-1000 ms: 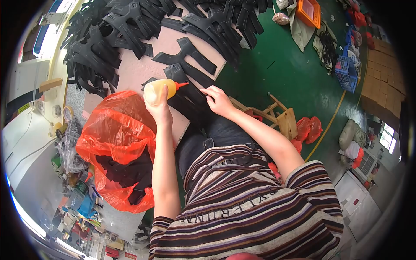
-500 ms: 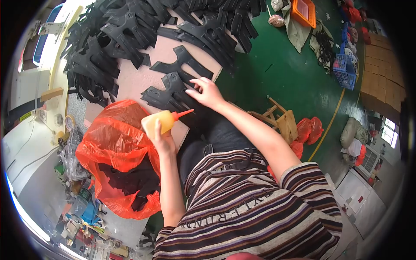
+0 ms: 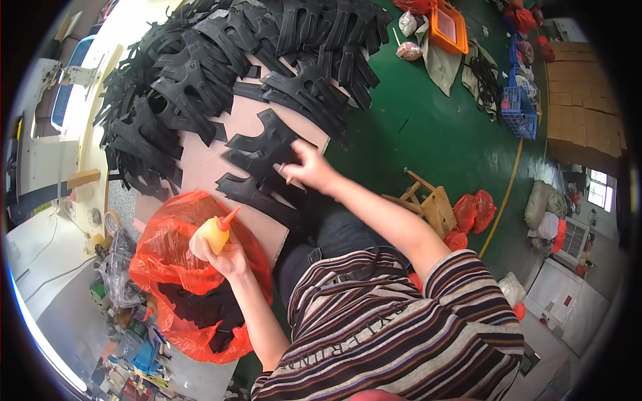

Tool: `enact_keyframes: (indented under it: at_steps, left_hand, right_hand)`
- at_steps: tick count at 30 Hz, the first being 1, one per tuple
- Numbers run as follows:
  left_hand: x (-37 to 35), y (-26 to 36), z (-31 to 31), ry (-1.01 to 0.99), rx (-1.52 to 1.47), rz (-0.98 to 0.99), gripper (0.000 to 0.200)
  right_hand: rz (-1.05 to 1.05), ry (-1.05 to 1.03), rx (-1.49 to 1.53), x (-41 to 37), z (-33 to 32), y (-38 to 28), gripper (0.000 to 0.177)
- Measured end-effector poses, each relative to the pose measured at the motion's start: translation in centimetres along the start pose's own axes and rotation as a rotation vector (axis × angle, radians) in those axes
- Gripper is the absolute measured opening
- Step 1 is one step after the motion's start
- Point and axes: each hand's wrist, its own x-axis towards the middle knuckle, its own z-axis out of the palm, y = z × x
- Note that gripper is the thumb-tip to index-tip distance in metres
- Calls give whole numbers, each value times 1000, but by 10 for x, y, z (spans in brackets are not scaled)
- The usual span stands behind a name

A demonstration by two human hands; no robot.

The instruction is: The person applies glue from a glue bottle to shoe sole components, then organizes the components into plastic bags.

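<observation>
My left hand is closed around a squeeze bottle with yellowish contents and a red pointed nozzle, tipped up and to the right. The bottle is above the red plastic bag. Over the pale board, my right hand is slightly blurred, its fingers closed at the edge of a black forked piece. Another black forked piece lies just below it, nearer my lap. A third black piece lies beyond, partly overlapped by the one at my fingers.
Heaps of similar black pieces cover the far and left parts of the board. An open red bag holds dark items. A wooden stool, red bags and an orange crate stand on the green floor.
My left hand has moved left and down with the bottle, whose nozzle now points more upward. Two of the near black pieces have come apart at my right hand. The view has shifted slightly.
</observation>
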Motion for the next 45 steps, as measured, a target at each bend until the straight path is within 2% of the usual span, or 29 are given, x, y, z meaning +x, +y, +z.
enact_keyframes:
  at_steps: [2,3,5,6,7,9,11,13,14,16,19,21,23,24,25,27,29,31,33,35,39,40,43,45]
  left_hand:
    - [-3,5,-3,4,-16,-9,49]
    - [-2,6,-2,16,0,-4,50]
    - [2,6,-1,24,34,24,51]
    - [5,5,-1,18,38,20,50]
    - [9,4,-1,12,41,13,50]
    - [15,1,4,26,84,37,48]
    - [23,0,8,39,147,77,45]
    - [29,0,12,54,228,126,42]
    - [32,-1,19,52,230,121,40]
    - [39,-4,26,61,206,130,40]
    - [40,-2,31,58,186,145,40]
    - [35,3,32,51,174,158,41]
    - [30,11,31,16,165,167,45]
    - [25,16,29,5,162,179,46]
    - [19,22,27,-4,160,192,47]
    - [7,33,24,-31,163,195,50]
    - [5,41,13,14,126,260,50]
    - [6,44,12,4,76,268,50]
    - [9,45,12,-12,45,275,49]
    - [17,41,11,10,96,274,48]
    - [39,28,16,-69,438,301,41]
    - [46,20,15,22,507,401,37]
    - [60,5,15,37,541,422,29]
    - [66,-1,14,44,574,425,33]
  right_hand:
    - [-40,128,145,20,-45,-29,20]
    - [-62,164,53,32,-75,-36,25]
    - [-29,278,-43,62,-128,-46,22]
    - [39,335,-144,78,-152,-45,38]
    - [-256,602,-642,107,-183,-2,60]
    - [-321,740,-1152,118,-192,3,71]
    - [-469,720,-1146,100,-149,-16,58]
    - [-504,398,-1045,79,-108,-7,47]
    - [-410,263,-1080,71,-89,10,50]
    - [-261,191,-1222,56,-46,31,56]
    - [-17,310,-1153,71,-17,37,48]
    - [-75,311,-952,81,-26,43,37]
    - [-29,135,-732,70,-28,9,32]
    - [-112,94,-606,61,-27,-1,30]
    - [60,-14,-392,46,-24,-30,25]
    - [-115,-33,-295,22,-22,-43,26]
    - [99,-116,80,-1,-12,-59,27]
    - [357,-176,193,-11,-7,-33,26]
    - [328,-114,155,-16,10,21,27]
    - [167,29,-360,-12,17,80,26]
    - [76,176,-461,-13,29,80,21]
    - [53,211,-469,-14,29,81,20]
    - [57,274,-514,-17,23,83,21]
    - [75,262,-507,-18,18,87,22]
